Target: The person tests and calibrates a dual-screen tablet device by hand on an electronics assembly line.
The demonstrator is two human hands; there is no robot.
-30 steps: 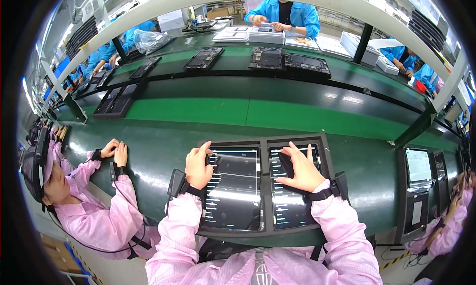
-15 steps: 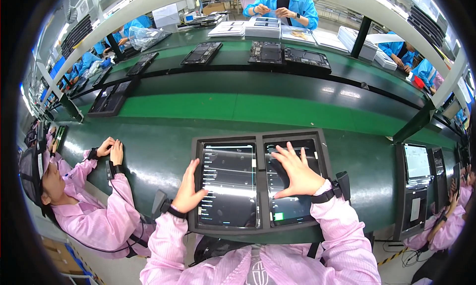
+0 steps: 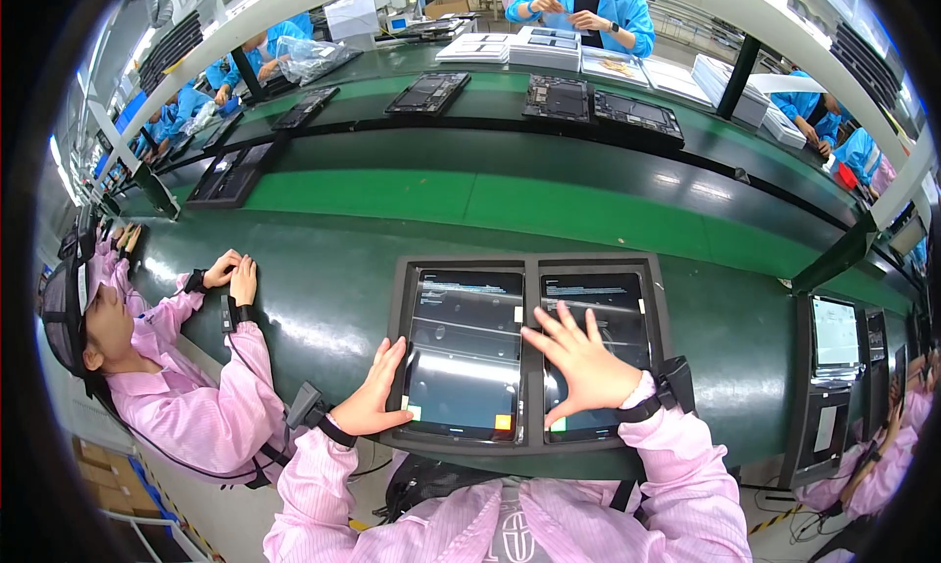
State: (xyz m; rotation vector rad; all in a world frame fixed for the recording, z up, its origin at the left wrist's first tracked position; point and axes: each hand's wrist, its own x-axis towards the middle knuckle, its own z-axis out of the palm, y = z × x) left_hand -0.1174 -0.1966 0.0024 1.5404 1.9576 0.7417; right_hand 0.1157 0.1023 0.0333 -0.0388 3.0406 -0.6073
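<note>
Two tablets with lit dark screens lie side by side in a black foam tray on the green bench. On the left tablet, small text shows at the top, with a green and an orange square along the bottom. My left hand is open at its lower left edge, the thumb reaching the screen's corner by the green square. Over the right tablet my right hand spreads its fingers, covering much of the screen. Its thumb is near that screen's lower left corner, by another green square. Neither hand holds anything.
A co-worker in pink sits at the left, hands on the bench. Opened tablets lie on the raised line beyond. Another tray with devices stands at the right, near a dark post. A person in blue works opposite.
The left screen has gone from a list to text with coloured squares; the right screen's display has changed too. My left hand has slid down the tray's left side. The whole view has shifted slightly.
</note>
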